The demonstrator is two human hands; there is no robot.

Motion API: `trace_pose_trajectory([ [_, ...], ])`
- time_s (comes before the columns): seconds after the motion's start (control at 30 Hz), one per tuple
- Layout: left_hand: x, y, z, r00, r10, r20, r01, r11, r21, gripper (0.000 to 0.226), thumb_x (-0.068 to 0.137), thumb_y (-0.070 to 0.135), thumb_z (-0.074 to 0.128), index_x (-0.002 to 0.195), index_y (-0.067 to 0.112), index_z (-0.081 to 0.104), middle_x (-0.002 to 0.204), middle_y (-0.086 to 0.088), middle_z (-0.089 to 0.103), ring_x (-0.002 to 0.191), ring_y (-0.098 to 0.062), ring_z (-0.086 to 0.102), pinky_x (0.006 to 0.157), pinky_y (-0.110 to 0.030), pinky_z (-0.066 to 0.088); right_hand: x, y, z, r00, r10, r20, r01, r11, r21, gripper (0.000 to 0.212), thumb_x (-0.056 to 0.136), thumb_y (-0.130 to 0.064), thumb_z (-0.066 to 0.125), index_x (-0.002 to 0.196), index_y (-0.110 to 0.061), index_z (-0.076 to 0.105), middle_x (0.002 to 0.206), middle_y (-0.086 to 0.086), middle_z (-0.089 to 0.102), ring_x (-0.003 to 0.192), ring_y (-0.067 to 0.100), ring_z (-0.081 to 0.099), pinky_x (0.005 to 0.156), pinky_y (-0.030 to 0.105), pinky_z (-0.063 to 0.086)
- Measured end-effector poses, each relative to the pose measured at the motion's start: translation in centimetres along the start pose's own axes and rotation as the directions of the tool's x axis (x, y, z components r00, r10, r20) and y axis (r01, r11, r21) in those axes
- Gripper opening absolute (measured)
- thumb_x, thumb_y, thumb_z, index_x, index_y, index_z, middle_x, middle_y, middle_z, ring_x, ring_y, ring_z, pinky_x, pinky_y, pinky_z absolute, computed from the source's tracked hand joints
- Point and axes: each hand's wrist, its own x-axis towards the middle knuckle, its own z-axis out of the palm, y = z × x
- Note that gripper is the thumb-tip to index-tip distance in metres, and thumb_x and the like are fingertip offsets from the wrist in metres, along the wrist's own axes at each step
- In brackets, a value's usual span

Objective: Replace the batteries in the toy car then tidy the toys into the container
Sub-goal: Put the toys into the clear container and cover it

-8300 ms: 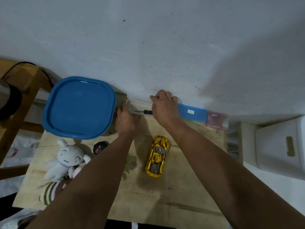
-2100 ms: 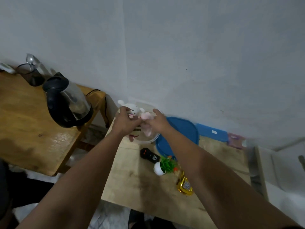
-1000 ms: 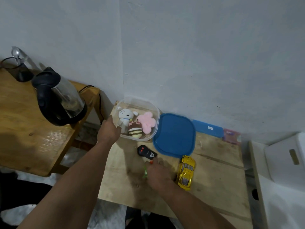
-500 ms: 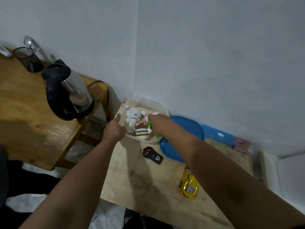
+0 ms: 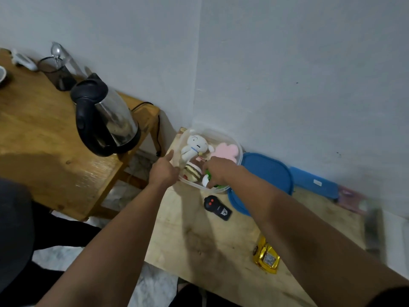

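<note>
A: Car (image 5: 266, 258) next? It lies on the low table (image 5: 199, 244), near the front edge, partly hidden by the right arm, well apart from the tub (image 5: 230, 141).

B: Yes. It looks like hard, shiny plastic, so I think it is light and a bit slippery. Best to hold it by its two sides, not the wheels.

A: What is on the left?

B: A kettle (image 5: 104, 116) and a dark cup (image 5: 58, 73) with a spoon in it, on another table (image 5: 33, 129). They are well away and block nothing.

A: And the hands?

B: The left hand (image 5: 164, 170) holds the tub's near rim, thumb up along its side. The right hand (image 5: 218, 172) is inside the tub, fingers curled round a little green plant in a white pot (image 5: 207, 179).

A: What else is in the tub?

B: A white plush (image 5: 194, 147), a striped plush (image 5: 193, 172) and a pink plush (image 5: 225, 151). All soft, so they squash down.

A: Room for the car?

B: I think it is tight. The remote (image 5: 218, 207) lies just in front of the tub. The blue lid (image 5: 265, 173) lies beside it on the right, with a blue box (image 5: 314, 181) by the wall.
</note>
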Motion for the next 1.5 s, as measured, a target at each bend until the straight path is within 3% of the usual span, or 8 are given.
trace_pose_trajectory([
  [0.13,-0.2,0.0,0.0,1.0,-0.006,-0.018,0.006,1.0,-0.021,0.074,0.092,0.017,0.063,0.158,0.036,0.037,0.131,-0.008,0.07,0.092,-0.032,0.074,0.08,-0.046,0.064,-2.6,-0.1,-1.3,0.957,0.151,-0.249,-0.15,0.988,0.024,0.064,0.079,-0.05,0.073,0.134,-0.029,0.049,0.129,0.007,0.045,0.115,0.032,0.051,0.084,0.044,0.051],
  [0.27,-0.2,-0.5,0.1,0.999,0.028,-0.019,-0.028,0.999,-0.016,0.076,0.087,0.028,0.061,0.158,0.035,0.036,0.128,-0.009,0.072,0.098,-0.035,0.073,0.084,-0.047,0.063,-7.2,-1.0,1.3,0.692,0.244,-0.679,0.011,0.937,0.349,0.019,0.09,-0.031,0.061,0.107,-0.022,0.063,0.104,-0.001,0.061,0.091,0.023,0.059,0.066,0.042,0.054],
  [0.4,-0.5,-0.5,0.0,0.999,0.019,-0.028,-0.02,1.0,-0.023,0.074,0.091,0.022,0.063,0.159,0.032,0.036,0.128,-0.012,0.071,0.1,-0.037,0.071,0.084,-0.047,0.063,-9.6,-3.3,6.1,0.873,0.352,-0.338,-0.124,0.83,0.543,0.009,0.089,-0.022,0.058,0.088,-0.024,0.067,0.088,-0.003,0.068,0.082,0.02,0.065,0.068,0.039,0.057],
  [0.5,-0.7,-0.6,0.0,0.999,0.035,-0.008,-0.035,0.999,-0.021,0.076,0.09,0.023,0.061,0.16,0.03,0.033,0.129,-0.013,0.07,0.099,-0.038,0.072,0.083,-0.048,0.063,-9.3,-4.1,9.9,0.929,0.36,-0.083,-0.305,0.875,0.376,0.038,0.09,-0.031,0.06,0.127,-0.022,0.056,0.126,0.004,0.055,0.117,0.028,0.054,0.087,0.04,0.052],
  [0.8,-2.7,-0.4,-0.8,0.999,0.028,0.032,-0.028,0.999,-0.019,0.073,0.093,0.02,0.065,0.159,0.023,0.036,0.13,-0.014,0.068,0.095,-0.034,0.074,0.081,-0.048,0.064,-11.2,-4.0,12.1,0.941,0.3,-0.159,-0.254,0.932,0.257,0.052,0.082,-0.045,0.064,0.129,-0.028,0.049,0.122,-0.003,0.054,0.112,0.022,0.058,0.075,0.032,0.043],
  [0.97,-5.7,2.4,-3.2,0.94,0.306,-0.152,-0.251,0.921,0.299,0.05,0.095,0.055,0.057,0.132,0.023,0.066,0.128,-0.004,0.064,0.104,-0.027,0.067,0.082,-0.042,0.057,-12.6,-2.1,10.0,0.912,0.319,-0.257,-0.224,0.913,0.341,0.062,0.071,-0.053,0.064,0.128,-0.034,0.051,0.114,-0.006,0.055,0.112,0.02,0.055,0.083,0.035,0.052],
  [1.13,-6.6,5.6,-5.2,0.85,0.495,0.178,-0.518,0.847,0.119,0.046,0.089,0.07,0.059,0.107,0.032,0.079,0.101,0.011,0.077,0.085,-0.007,0.069,0.075,-0.034,0.057,-12.0,0.9,3.5,0.824,0.399,-0.402,-0.231,0.884,0.405,0.06,0.066,-0.056,0.065,0.121,-0.032,0.056,0.107,-0.005,0.059,0.098,0.02,0.06,0.075,0.037,0.055],
  [1.5,-1.9,8.6,-2.0,0.847,0.532,-0.006,-0.417,0.671,0.613,0.026,0.1,0.029,0.054,0.119,0.027,0.071,0.1,-0.005,0.075,0.086,-0.029,0.069,0.071,-0.039,0.06,-4.2,3.2,-2.8,0.854,0.384,-0.351,-0.29,0.912,0.291,0.05,0.083,-0.052,0.072,0.114,-0.015,0.058,0.102,0.005,0.066,0.092,0.027,0.064,0.066,0.033,0.046],
])
